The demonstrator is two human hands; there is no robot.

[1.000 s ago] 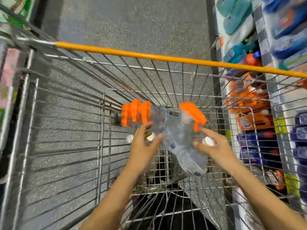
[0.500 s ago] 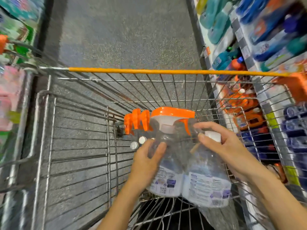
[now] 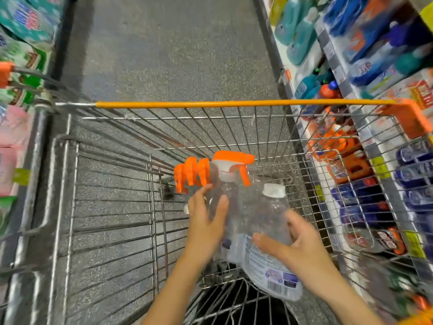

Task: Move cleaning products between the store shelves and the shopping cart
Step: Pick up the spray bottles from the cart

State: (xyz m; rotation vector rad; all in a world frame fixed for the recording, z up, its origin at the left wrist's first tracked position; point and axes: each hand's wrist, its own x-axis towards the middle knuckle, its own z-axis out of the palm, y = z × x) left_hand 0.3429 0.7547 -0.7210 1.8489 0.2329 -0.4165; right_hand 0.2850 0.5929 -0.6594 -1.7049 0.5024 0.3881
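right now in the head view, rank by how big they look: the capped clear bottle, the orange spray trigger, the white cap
1. capped clear bottle, gripped by the right hand, nearest the camera
2. orange spray trigger, on the spray bottle the left hand holds
3. white cap, clearly smallest

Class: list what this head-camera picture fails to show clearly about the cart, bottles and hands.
All in the head view:
- Label print on the held bottles: blurred and too small.
- What sits under the rear sprayers: mostly hidden by the left hand.
- Grip of the right hand: motion blur.
- The shelf goods: blurred, cut by the right edge.
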